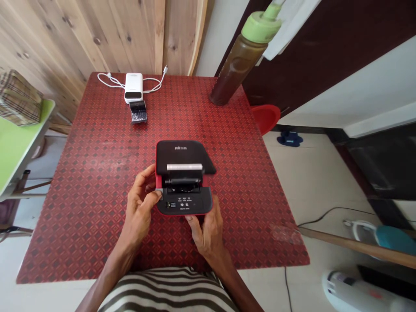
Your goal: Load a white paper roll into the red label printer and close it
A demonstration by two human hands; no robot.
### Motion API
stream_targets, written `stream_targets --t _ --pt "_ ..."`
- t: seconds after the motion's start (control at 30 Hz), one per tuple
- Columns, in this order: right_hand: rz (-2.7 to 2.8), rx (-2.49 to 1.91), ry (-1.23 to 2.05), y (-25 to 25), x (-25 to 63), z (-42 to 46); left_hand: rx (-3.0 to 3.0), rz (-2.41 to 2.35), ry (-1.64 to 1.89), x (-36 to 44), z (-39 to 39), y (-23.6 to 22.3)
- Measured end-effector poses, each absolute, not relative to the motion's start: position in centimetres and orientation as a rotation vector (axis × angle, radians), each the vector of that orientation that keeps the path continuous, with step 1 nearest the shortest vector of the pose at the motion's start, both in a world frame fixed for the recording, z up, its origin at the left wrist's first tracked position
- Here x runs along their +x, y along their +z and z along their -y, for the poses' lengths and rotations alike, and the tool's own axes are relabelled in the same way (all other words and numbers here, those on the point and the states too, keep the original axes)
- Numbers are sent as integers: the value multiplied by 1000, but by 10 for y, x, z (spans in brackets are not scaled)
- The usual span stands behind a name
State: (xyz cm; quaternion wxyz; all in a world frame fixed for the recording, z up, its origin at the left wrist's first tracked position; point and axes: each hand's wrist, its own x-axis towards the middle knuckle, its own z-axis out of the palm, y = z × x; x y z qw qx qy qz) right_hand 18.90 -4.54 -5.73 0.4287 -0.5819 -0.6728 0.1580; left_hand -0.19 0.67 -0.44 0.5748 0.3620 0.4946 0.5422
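A small black-and-red label printer (185, 201) is held in both hands over the table's front half, its lid (182, 151) tipped back. Inside the opening a dark roller shows, with a pale silvery bar along the lid's edge. My left hand (139, 203) grips the left side, its thumb on a grey tab at the corner. From the front right, my right hand (208, 229) supports the printer with the thumb at its front edge and the other fingers partly hidden beneath. Small buttons and white markings sit on the front panel.
On the red patterned table (107, 173), a white power bank (133, 84) with a white cable lies at the back left, beside a curled black strip (138, 113). A tall brown bottle (238, 60) with a green cap stands back right. A red stool (268, 117) is beyond the right edge.
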Motion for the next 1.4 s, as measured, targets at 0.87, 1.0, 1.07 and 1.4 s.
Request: stream_targets --t 0.87,1.0,1.07,1.4 --pt "1823 -1352 864 60 210 -59 849 -1168 1188 -5 -1 2" --pt "2282 -1503 780 71 200 -77 873 -1179 1180 -4 0 0" --pt "2567 -1614 678 76 188 -88 877 -1176 1182 -4 -1 0" --pt "2900 -1624 312 67 162 -107 855 -1173 1189 -5 -2 4"
